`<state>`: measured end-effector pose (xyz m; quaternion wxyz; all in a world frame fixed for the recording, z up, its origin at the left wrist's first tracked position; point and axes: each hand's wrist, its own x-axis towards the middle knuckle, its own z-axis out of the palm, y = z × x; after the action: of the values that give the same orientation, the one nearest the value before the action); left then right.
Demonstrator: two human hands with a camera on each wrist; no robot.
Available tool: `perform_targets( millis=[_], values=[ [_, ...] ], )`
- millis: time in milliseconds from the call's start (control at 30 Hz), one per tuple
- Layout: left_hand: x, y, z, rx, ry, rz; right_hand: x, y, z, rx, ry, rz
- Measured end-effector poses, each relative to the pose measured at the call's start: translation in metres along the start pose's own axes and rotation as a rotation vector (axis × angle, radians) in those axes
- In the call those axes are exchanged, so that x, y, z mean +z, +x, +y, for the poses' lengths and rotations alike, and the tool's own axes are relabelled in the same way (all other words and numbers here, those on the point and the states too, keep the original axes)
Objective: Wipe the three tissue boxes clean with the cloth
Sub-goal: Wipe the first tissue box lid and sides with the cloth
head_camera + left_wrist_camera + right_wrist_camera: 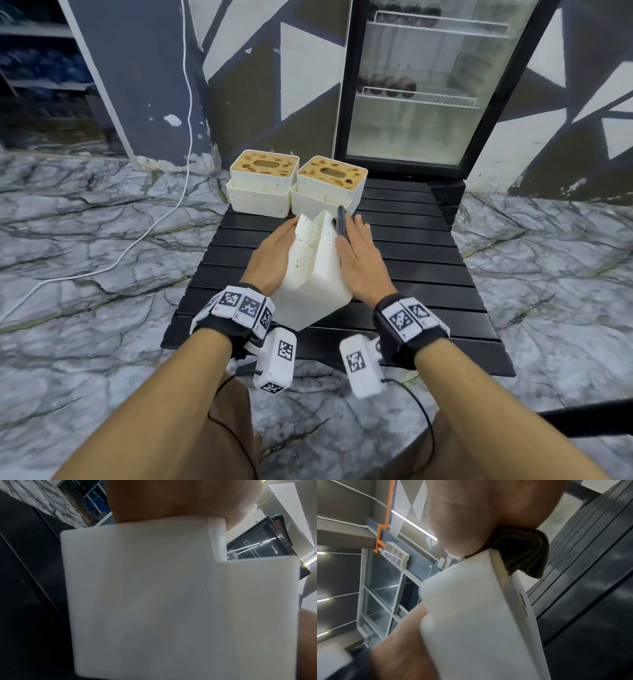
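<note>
The person has the nearest tissue box (313, 274) tipped over on the black slatted table (411, 260), held between both palms. Its long axis runs away from them, from the near table edge toward the fridge (428, 85), slanted a little to the right, with the open stepped end pointing up and away. The speckled side faces the left hand (270, 260), which lies flat against it with fingers stretched out along the wall, nothing curled around. The right hand (359, 263) presses the opposite side, fingers also long, and a dark folded cloth (342, 224) is trapped between those fingers and the box's far upper corner; in the right wrist view the cloth (525, 553) bulges out past the box rim under the hand.

The two other tissue boxes stand upright at the far end of the table, one on the left (262, 186) and one on the right (325, 192), just beside each other, their brown-blotched tops facing up.

The tipped box's underside and top face are hidden, and the left wrist view shows little beyond a blurred white wall (154, 601), so I'd guess rather than know how clean that face is.
</note>
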<state>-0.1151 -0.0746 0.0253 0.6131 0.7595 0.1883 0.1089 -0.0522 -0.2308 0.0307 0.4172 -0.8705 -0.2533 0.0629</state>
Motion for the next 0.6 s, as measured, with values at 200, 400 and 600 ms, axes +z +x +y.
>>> perform_targets(
  millis=[200,400,600],
  values=[
    [0.001,0.001,-0.005,0.003,0.008,0.083,0.0,0.001,-0.003,-0.014,0.002,0.002],
    [0.003,0.0,-0.005,0.002,-0.026,0.112,0.007,-0.062,-0.004,-0.091,0.057,0.022],
    [0.001,-0.003,-0.002,0.011,-0.021,0.074,0.005,-0.074,-0.011,-0.11,0.046,0.006]
  ],
)
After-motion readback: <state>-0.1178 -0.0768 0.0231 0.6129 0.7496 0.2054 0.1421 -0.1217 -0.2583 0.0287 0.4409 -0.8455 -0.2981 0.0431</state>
